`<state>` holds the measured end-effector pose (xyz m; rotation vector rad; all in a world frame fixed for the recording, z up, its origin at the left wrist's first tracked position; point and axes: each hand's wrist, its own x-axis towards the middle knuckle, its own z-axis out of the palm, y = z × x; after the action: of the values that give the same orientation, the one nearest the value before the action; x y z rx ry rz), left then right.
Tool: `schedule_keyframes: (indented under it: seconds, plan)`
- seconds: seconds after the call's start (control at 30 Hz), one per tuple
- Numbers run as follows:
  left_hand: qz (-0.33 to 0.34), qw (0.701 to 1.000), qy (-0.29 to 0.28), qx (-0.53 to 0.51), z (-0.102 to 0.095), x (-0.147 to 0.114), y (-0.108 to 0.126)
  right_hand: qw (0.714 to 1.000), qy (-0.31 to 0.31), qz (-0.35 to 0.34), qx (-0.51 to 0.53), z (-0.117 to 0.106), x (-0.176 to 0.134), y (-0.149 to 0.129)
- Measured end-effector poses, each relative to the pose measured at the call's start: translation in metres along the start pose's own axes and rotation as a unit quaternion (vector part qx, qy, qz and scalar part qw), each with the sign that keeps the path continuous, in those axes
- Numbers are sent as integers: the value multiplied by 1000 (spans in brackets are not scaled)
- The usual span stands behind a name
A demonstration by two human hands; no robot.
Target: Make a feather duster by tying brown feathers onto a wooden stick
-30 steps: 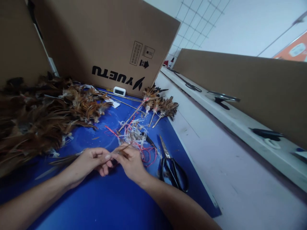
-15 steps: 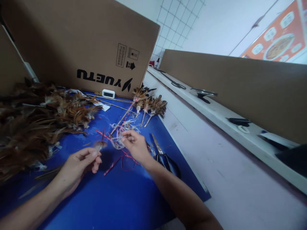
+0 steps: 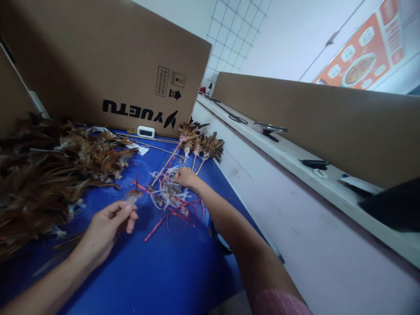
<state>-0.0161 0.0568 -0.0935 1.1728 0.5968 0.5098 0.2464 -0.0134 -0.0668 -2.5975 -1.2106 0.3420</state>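
My left hand [image 3: 114, 216] pinches a small brown feather [image 3: 134, 194] with a pale, fluffy base, holding it above the blue tabletop. Farther forward, my right hand [image 3: 185, 177] reaches to the far side of a tangle of white and pink plastic strips [image 3: 169, 194]. Its fingers are curled closed by the white strips; whatever they hold is hidden. Bits of feather lie in the tangle. A thin stick [image 3: 166, 164] rests with its near end at the strips. My right forearm mostly covers the scissors, and one dark handle [image 3: 223, 243] shows beneath it.
A big heap of brown feathers [image 3: 59, 166] covers the table's left side. Several feather bundles on sticks [image 3: 211, 146] lie at the back right. A white digital timer [image 3: 146, 132] stands before a cardboard box [image 3: 108, 57]. Along the right runs a ledge [image 3: 278, 153] holding tools.
My right hand has moved forward over the tangle, and its arm now covers most of the scissors. The left hand stays nearly in place with the feather. The view has shifted slightly.
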Motion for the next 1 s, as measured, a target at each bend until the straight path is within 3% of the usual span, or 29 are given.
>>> schedule_keyframes:
  seconds: [0.17, 0.37, 0.53, 0.67, 0.83, 1.0]
  plan:
    - [2, 1000, -8, -5, -1, 0, -1, 999, -22, -40, 0, -9, -5, 11]
    - [0, 1000, -13, -10, 0, 1, -2, 997, -4, -72, -28, -20, -8, 28]
    - [2, 1000, -14, -4, -3, 2, -5, 988, 25, -148, -43, -14, -1, 16]
    - [2, 1000, -13, 3, -3, 3, -6, 974, 2, -216, -69, -5, 15, 5]
    - [0, 1000, -15, 4, -3, 2, -4, 973, -19, -214, -81, 2, 33, 5]
    - [1, 1000, -20, 3, -3, 2, -4, 974, -39, -214, -59, -4, 28, 6]
